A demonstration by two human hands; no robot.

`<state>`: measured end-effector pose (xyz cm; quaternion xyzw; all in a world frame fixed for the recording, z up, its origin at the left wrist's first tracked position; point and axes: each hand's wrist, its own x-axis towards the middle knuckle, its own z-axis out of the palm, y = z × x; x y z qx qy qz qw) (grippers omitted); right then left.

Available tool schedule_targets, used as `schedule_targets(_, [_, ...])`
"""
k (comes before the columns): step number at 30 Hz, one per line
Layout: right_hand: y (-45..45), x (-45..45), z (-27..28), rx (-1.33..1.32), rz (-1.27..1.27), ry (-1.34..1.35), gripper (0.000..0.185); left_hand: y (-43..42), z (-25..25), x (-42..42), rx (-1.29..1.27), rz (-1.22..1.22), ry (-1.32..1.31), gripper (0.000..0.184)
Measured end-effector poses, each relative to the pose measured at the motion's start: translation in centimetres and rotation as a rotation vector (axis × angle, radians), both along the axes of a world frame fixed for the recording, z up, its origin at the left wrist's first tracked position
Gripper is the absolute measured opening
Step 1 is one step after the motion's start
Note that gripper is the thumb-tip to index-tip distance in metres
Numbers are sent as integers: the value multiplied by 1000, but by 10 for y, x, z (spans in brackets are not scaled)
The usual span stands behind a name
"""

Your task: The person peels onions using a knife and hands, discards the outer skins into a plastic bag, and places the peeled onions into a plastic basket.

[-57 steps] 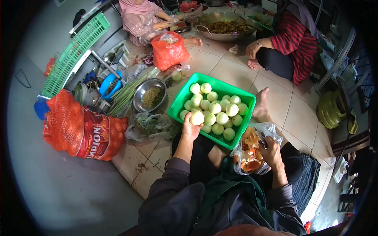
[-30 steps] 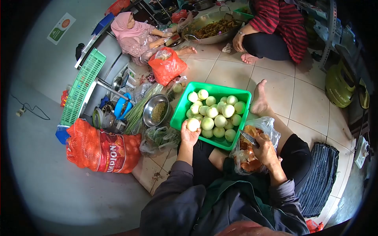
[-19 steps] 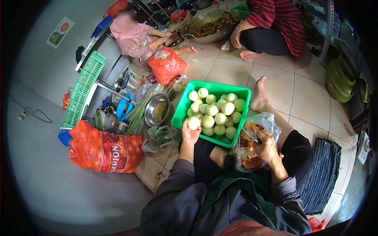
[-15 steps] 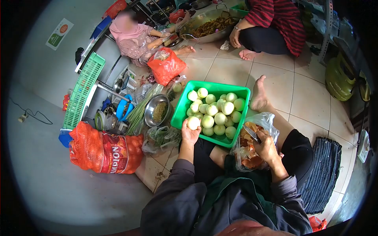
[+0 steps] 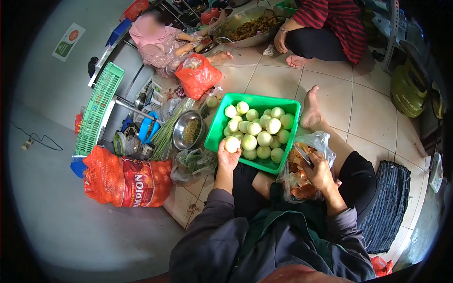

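Note:
A peeled onion [image 5: 231, 144] rests in the curled fingers of my left hand [image 5: 228, 158], at the near left corner of a green tray [image 5: 217, 117]. Several peeled onions [image 5: 264, 138] fill the tray. My right hand [image 5: 321, 176] grips a knife [image 5: 303, 155], its blade pointing up and left. Beneath that hand, a clear plastic bag [image 5: 325, 143] of brown onion skins [image 5: 299, 178] lies between my legs, beside the tray's right corner.
A metal bowl [image 5: 187, 130], long green stalks [image 5: 171, 123] and a full red net sack [image 5: 127, 181] are on the left. Two people sit beyond, near a red bag [image 5: 198, 77] and a large wok [image 5: 250, 27]. A dark mat [image 5: 387, 207] lies right.
The view has tilted and shifted since the earliest frame. The knife blade has come into clearer view above the bag, while the left hand still holds its onion by the tray.

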<state>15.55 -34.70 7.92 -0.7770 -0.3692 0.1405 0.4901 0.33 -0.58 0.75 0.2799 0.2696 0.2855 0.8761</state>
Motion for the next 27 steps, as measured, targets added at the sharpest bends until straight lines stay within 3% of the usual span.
schedule_targets(16, [3,0,-3,90,-25,-13,43,2,-3,0,2,13,4,37])
schedule_targets(22, [3,2,-7,-38,-30,47,39,1,-2,0,-5,18,0,37])
schedule_targets(27, [4,0,-3,19,-23,27,48,2,-4,0,-1,10,-3,39])
